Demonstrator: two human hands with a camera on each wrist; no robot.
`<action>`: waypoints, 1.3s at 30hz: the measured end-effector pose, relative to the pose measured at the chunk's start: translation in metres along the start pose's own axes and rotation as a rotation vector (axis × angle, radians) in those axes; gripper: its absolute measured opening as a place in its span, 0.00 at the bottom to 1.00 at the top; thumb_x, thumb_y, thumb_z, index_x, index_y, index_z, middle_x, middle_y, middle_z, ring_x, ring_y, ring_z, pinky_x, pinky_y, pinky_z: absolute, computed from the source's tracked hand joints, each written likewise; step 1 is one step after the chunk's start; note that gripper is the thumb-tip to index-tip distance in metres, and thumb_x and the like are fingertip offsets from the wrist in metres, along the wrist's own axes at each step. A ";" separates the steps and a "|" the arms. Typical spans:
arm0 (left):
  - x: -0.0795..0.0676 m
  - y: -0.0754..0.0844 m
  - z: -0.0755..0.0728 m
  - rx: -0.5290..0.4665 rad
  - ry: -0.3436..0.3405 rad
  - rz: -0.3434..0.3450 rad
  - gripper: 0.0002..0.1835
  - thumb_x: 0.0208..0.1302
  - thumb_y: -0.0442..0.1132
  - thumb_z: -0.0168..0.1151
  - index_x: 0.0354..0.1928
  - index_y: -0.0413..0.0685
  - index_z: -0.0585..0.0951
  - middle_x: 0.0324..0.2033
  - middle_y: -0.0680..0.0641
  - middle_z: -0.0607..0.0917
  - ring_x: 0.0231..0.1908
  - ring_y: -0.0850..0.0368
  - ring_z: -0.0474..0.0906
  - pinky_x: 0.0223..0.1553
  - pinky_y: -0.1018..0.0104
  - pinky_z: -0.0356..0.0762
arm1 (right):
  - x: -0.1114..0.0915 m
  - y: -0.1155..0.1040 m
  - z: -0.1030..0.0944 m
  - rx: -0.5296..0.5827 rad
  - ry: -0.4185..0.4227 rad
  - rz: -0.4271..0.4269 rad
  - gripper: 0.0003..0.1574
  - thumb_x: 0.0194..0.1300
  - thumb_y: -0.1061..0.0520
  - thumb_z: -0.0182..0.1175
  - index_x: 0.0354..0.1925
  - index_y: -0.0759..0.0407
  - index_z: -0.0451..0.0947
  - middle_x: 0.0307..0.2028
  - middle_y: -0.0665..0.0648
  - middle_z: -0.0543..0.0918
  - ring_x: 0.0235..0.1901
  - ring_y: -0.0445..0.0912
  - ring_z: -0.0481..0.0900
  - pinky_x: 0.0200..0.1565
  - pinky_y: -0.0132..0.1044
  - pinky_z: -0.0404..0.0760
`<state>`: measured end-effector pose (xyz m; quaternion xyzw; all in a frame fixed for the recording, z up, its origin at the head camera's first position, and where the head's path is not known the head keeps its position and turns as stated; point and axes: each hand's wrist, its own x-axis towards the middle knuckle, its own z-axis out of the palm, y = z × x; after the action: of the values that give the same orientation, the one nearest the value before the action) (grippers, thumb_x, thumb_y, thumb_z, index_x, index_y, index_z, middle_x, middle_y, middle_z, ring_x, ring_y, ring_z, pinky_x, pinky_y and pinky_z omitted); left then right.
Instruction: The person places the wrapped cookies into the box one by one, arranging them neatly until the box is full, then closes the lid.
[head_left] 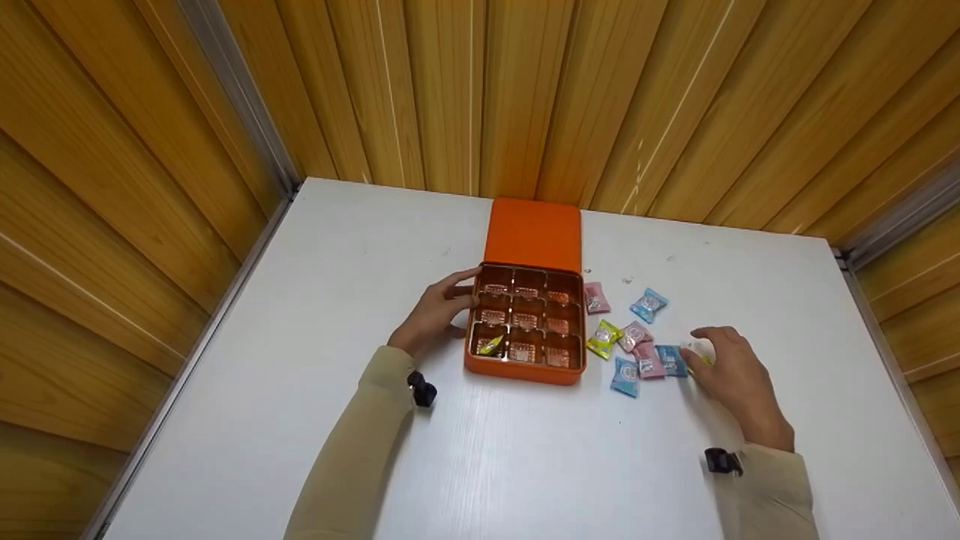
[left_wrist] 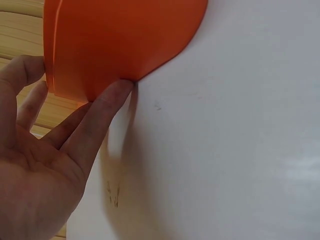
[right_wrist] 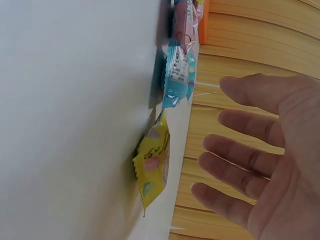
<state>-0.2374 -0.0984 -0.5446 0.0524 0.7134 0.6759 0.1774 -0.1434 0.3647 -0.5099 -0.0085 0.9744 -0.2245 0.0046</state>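
An orange box (head_left: 525,373) with a gold inner tray stands mid-table, its lid (head_left: 534,234) folded back. One yellow wrapped candy (head_left: 491,346) lies in the tray's front left compartment; the other compartments hold nothing. Fingertips of my left hand (head_left: 431,311) touch the box's left side, and the left wrist view shows them along its orange wall (left_wrist: 120,45). My right hand (head_left: 739,379) hovers with spread, relaxed fingers beside a yellow candy (right_wrist: 154,162), apart from it and holding nothing. Next to that candy is a blue wrapped candy (right_wrist: 177,72).
Several wrapped candies lie right of the box: a pink one (head_left: 596,298) by its side, a blue one (head_left: 649,304) farther back, a yellow-green one (head_left: 604,339), and a blue one (head_left: 625,376) at the front. Wood-panelled walls (head_left: 420,90) border the white table (head_left: 525,465).
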 end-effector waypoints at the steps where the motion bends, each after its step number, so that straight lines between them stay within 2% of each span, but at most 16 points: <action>1: 0.000 0.000 0.000 0.000 0.001 -0.001 0.32 0.77 0.38 0.62 0.80 0.65 0.71 0.69 0.40 0.76 0.64 0.42 0.77 0.43 0.46 0.89 | 0.000 0.001 0.000 0.000 -0.002 0.003 0.30 0.76 0.54 0.64 0.66 0.73 0.73 0.68 0.78 0.69 0.68 0.75 0.65 0.65 0.73 0.67; 11: -0.001 0.001 0.000 -0.005 0.000 0.009 0.33 0.76 0.37 0.61 0.80 0.63 0.70 0.68 0.39 0.77 0.63 0.42 0.78 0.41 0.48 0.89 | -0.001 0.007 -0.002 0.028 -0.071 0.099 0.34 0.77 0.51 0.64 0.70 0.72 0.70 0.71 0.79 0.64 0.69 0.77 0.63 0.65 0.75 0.66; 20: 0.000 0.001 0.002 0.018 0.010 0.010 0.33 0.76 0.38 0.61 0.80 0.63 0.70 0.68 0.39 0.77 0.63 0.42 0.78 0.43 0.47 0.89 | -0.008 0.016 0.003 0.028 -0.050 0.059 0.33 0.74 0.55 0.66 0.67 0.76 0.71 0.66 0.81 0.69 0.66 0.77 0.67 0.64 0.74 0.68; 25: -0.003 0.000 0.003 0.034 0.024 0.023 0.33 0.76 0.38 0.61 0.80 0.63 0.70 0.68 0.39 0.78 0.62 0.42 0.79 0.40 0.48 0.89 | -0.009 0.018 0.006 0.014 -0.045 0.043 0.32 0.72 0.59 0.68 0.65 0.78 0.72 0.63 0.82 0.71 0.64 0.77 0.69 0.62 0.73 0.70; 32: -0.002 -0.004 0.002 0.022 0.023 0.031 0.32 0.76 0.37 0.62 0.79 0.61 0.71 0.66 0.39 0.79 0.62 0.43 0.79 0.37 0.50 0.89 | -0.008 0.020 0.008 0.034 -0.089 0.092 0.34 0.72 0.58 0.68 0.67 0.77 0.71 0.65 0.81 0.70 0.65 0.77 0.68 0.64 0.73 0.68; 39: 0.000 -0.004 0.001 0.024 0.025 0.047 0.32 0.75 0.37 0.62 0.79 0.61 0.72 0.66 0.38 0.79 0.61 0.43 0.80 0.35 0.52 0.89 | -0.011 0.019 0.002 0.061 -0.116 0.129 0.37 0.72 0.57 0.69 0.68 0.77 0.69 0.64 0.81 0.70 0.61 0.75 0.71 0.62 0.72 0.71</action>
<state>-0.2363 -0.0976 -0.5483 0.0629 0.7221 0.6720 0.1517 -0.1328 0.3812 -0.5201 0.0414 0.9638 -0.2522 0.0757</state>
